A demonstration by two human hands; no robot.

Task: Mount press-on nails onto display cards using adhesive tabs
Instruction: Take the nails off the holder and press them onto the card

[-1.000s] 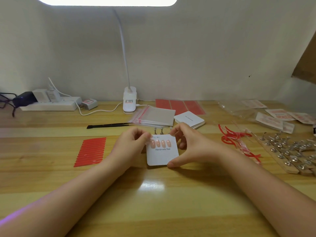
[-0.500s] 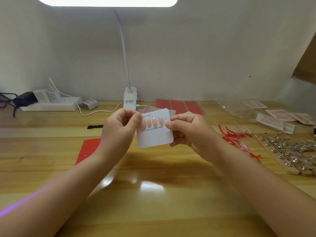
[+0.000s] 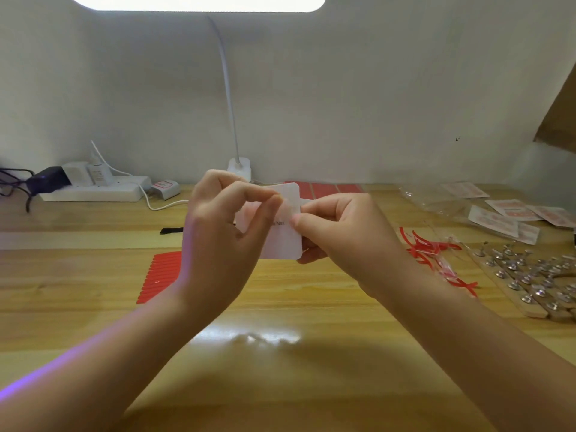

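Seen left to right across a wooden counter (image 3: 280, 385): at far left against the wall, a white power strip (image 3: 93, 192) with a black adapter (image 3: 46, 179) and white plugs seated in it, a white cable trailing off toward the lamp base (image 3: 239, 169). Nearer, flat on the counter, a red sheet of adhesive tabs (image 3: 160, 275), partly hidden behind the left wrist.

Raised above the counter at centre, a white display card (image 3: 285, 241), held between both hands and blurred, with only a fragment of dark printing legible. Left hand (image 3: 218, 241) across the card's face, fingers curled, thumb and forefinger closed in a pinch near its upper edge; whether anything small sits inside that pinch, impossible to tell. Right hand (image 3: 343, 235) gripping the card's right edge, thumb in front, remaining fingers curled behind. Any press-on nails on the card hidden by the left fingers.

Behind the hands, red sheets (image 3: 324, 190) flat near the wall. Further right, a loose tangle of red strips (image 3: 436, 254) on the counter, then clear bags (image 3: 442, 201) and white-and-red packets (image 3: 511, 213) toward the back, and at far right a wooden board of small metal stands (image 3: 530, 275).
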